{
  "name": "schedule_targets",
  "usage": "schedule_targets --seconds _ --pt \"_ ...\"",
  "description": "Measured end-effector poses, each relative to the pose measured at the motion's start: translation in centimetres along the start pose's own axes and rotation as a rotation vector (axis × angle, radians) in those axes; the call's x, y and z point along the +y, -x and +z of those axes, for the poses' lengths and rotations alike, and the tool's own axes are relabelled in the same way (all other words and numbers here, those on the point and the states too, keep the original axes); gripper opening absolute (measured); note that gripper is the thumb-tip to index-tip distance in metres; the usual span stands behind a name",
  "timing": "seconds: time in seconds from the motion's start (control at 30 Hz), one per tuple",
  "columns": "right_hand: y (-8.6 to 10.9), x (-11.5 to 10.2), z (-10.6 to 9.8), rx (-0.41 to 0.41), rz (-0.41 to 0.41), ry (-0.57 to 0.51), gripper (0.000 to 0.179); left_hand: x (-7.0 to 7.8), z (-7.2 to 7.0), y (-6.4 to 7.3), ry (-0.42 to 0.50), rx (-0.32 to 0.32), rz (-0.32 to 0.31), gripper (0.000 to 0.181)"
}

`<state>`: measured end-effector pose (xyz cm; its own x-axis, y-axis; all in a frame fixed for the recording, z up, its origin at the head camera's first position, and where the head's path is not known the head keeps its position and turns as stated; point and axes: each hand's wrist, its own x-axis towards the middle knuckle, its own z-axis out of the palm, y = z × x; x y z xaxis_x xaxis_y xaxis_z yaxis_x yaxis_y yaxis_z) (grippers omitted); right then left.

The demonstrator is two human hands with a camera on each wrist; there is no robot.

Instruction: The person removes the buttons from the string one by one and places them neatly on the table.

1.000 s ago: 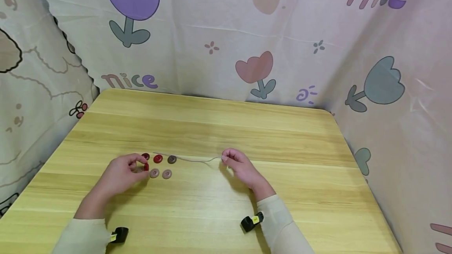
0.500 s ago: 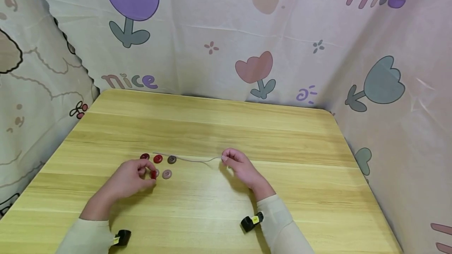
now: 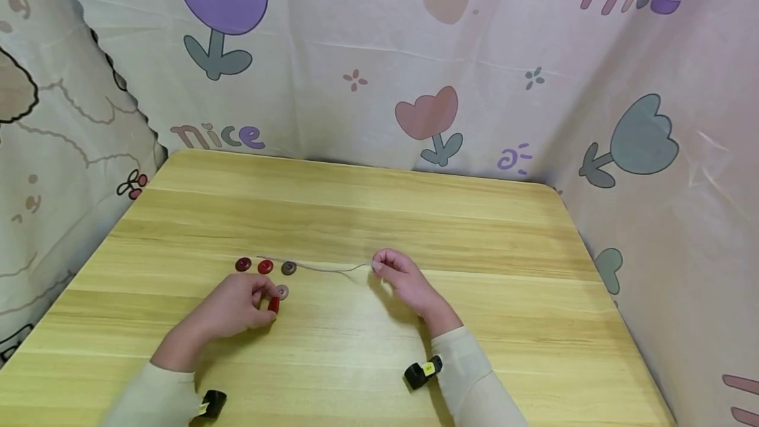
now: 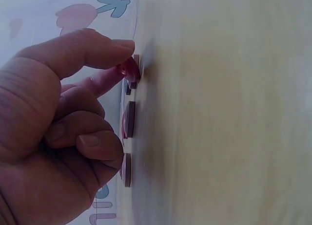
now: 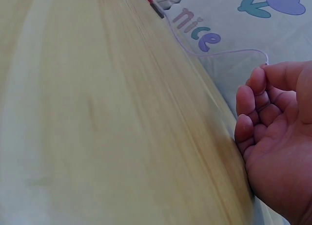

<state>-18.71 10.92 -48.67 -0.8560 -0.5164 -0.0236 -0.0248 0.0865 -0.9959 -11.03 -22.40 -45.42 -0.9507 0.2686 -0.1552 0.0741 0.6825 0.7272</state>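
Note:
Between thumb and forefinger my left hand pinches a red button, held on edge just above the table. In the left wrist view that red button shows between the fingertips. A pale pinkish button lies right beside it; other pale buttons are hidden behind the hand. Behind them lies a row with a dark red button, a bright red button and a grey-brown button. My right hand pinches the end of a thin cord, which runs left past the grey-brown button.
Everything lies on a wooden table. A printed cloth hangs behind it and along both sides. A black wrist camera sits by the right sleeve, another black camera by the left.
My left hand has moved right and a little nearer with the red button, uncovering the dark red button and covering pale ones. The right hand and cord have stayed put.

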Motion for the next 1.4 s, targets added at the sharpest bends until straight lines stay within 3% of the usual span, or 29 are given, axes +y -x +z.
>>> schedule_targets --seconds 0.2,0.43,0.67,1.4 --pt "-0.06 -0.14 0.11 -0.011 0.008 -0.009 0.023 0.06 0.37 0.21 0.001 -0.014 -0.024 0.026" --pt "0.09 -0.10 0.18 0.011 -0.008 -0.007 0.023 -0.21 0.56 0.35 -0.022 -0.047 0.020 0.023" --pt "0.16 -0.05 0.30 0.001 -0.018 -0.008 0.026 -0.11 0.60 0.61 0.014 -0.071 0.032 0.022" --pt "0.25 -0.71 -0.43 0.028 0.032 -0.027 0.012 -0.10 0.78 0.45 0.019 -0.075 0.051 0.025"
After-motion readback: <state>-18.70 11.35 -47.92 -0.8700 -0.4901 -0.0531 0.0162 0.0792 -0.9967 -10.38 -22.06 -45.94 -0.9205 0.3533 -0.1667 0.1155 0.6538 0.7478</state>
